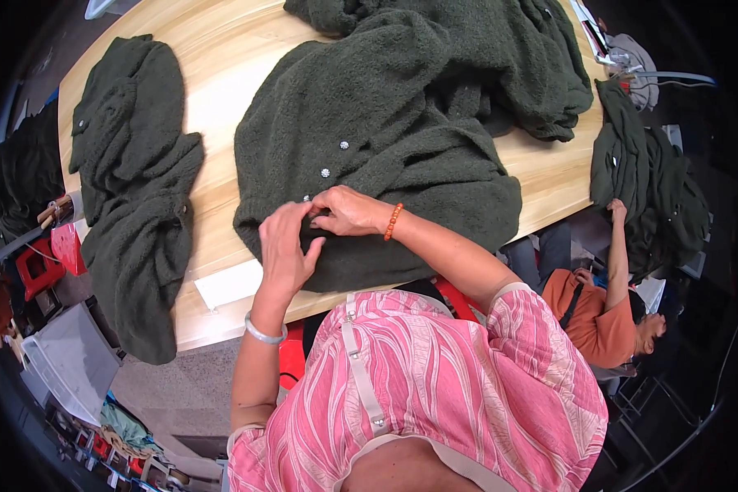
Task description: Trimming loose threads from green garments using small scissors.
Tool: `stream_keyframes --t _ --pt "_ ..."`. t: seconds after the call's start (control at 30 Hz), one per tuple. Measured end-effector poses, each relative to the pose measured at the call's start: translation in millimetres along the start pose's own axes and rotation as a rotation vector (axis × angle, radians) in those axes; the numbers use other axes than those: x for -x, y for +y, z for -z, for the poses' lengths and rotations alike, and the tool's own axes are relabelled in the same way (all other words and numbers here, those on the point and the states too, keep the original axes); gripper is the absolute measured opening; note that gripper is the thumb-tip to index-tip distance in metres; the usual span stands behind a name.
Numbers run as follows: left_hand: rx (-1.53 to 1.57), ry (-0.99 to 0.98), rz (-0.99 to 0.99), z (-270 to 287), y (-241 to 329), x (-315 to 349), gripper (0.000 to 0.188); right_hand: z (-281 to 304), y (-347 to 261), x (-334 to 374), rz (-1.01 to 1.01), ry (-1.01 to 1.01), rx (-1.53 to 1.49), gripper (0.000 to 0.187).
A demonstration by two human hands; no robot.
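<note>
A dark green fleecy garment (361, 98) lies spread over the wooden table in front of me, with a row of shiny round buttons (325, 173) down its front. My right hand (348, 213), wearing an orange bead bracelet, is curled in a pinch on the cloth, right beside the lowest visible button (307, 198). Against the garment's left edge rests my left hand (285, 246), its fingers bent over the fabric and its thumb held apart. The fingertips of both hands nearly meet. What lies right under them is hidden.
Another dark green garment (135, 156) hangs over the table's left edge. A white strip (225, 283) lies at the near edge of the table (213, 49). On the right, a person in an orange top (594, 320) reaches toward more green garments (631, 164). A grey bin (72, 361) stands lower left.
</note>
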State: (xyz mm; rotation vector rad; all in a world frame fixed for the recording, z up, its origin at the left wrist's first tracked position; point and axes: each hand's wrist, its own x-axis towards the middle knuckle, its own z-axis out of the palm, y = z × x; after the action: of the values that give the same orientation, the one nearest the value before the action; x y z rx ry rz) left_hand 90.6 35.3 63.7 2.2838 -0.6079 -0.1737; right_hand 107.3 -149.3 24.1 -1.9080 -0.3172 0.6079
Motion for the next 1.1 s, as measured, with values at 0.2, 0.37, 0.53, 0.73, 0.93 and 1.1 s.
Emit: stream_keyframes --t 0.2,0.37,0.53,0.73,0.93,1.1 --pt "0.143 -0.144 0.181 -18.7 -36.8 0.2 0.012 -3.6 4.0 6.1 -0.045 0.005 0.007 0.020" --pt "0.049 -0.137 0.147 -26.5 -40.5 3.2 0.012 -16.5 7.6 5.9 0.013 0.043 0.218 0.015" --pt "-0.108 -0.152 0.081 -34.5 -40.6 -0.8 0.012 -30.9 10.1 12.7 0.153 0.179 0.164 0.007" --pt "0.729 -0.197 0.556 -35.4 -74.0 -4.3 0.027 -35.5 18.1 17.8 0.024 0.200 0.189 0.011" --pt "0.043 -0.112 0.131 -46.5 -56.9 -29.5 0.015 -34.6 21.8 15.9 0.017 0.210 0.167 0.015" --pt "-0.072 -0.143 0.061 -51.6 -50.4 -29.4 0.007 -33.6 21.1 19.2 0.030 0.238 0.197 0.014"
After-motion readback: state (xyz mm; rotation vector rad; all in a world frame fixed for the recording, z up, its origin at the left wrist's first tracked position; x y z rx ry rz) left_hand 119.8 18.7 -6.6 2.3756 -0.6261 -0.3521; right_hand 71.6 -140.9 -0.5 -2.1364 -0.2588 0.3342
